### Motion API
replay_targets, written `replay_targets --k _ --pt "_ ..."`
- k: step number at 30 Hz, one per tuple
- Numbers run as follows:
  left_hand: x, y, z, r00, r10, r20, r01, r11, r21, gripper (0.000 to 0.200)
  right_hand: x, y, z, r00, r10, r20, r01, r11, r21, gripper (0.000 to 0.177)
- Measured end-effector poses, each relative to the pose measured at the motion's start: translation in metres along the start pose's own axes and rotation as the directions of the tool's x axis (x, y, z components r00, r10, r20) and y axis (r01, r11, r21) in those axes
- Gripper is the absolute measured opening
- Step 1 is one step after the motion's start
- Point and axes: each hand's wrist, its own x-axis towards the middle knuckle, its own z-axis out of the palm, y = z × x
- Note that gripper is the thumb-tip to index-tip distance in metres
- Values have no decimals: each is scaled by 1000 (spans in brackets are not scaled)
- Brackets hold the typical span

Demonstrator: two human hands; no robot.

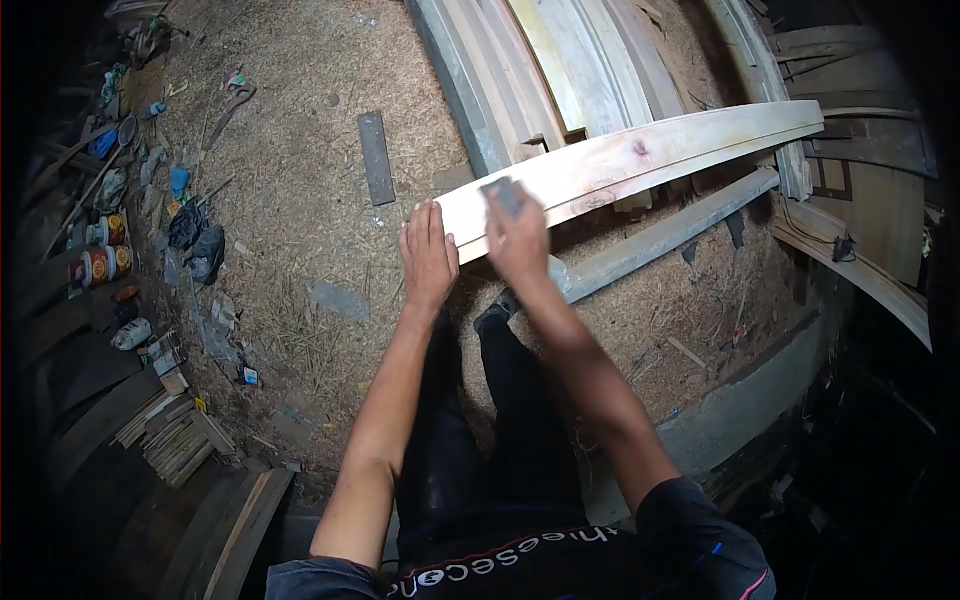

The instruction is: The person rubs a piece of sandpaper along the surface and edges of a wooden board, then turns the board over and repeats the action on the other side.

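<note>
A long pale wooden board [690, 143] with a groove along its near edge lies across other timber, its left end close to my body. My left hand [428, 255] rests over that left end, fingers laid flat on the wood and the thumb at the near edge. Slightly blurred, my right hand [518, 232] grips a small dark grey block [503, 196] against the board's upper face, just right of my left hand. The underside of the block is hidden.
Several planks [590, 60] lie behind the board. A grey beam [665, 232] runs beneath it on the right. A dark flat strip [376, 158] lies on the shavings-covered floor. Tins [100, 266], bags and wood scraps line the left side.
</note>
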Motion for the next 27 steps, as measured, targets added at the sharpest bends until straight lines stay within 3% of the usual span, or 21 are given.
replay_targets --k 3,7,11,13,18,21,27 --pt "1 4 -1 999 25 -39 -26 1000 -16 55 32 43 -30 982 132 -136 -149 981 -122 45" --pt "3 13 0 1000 -2 -28 2 1000 -5 56 19 28 -13 970 210 -120 -212 977 -5 46" --pt "7 16 4 1000 -20 -12 20 999 31 59 -15 -12 -3 999 -46 23 46 999 11 47" --pt "5 17 5 1000 -23 11 23 999 47 58 -8 3 -7 999 -45 24 44 998 50 46" --pt "10 24 4 1000 4 22 -6 997 71 59 33 69 -46 989 113 -100 -125 984 -128 44" --pt "16 34 4 998 -24 61 21 998 58 61 26 60 -36 978 178 -105 -187 978 -92 46" --pt "21 49 11 996 -39 84 26 989 148 62 -7 33 -23 1000 29 -5 -29 1000 11 47"
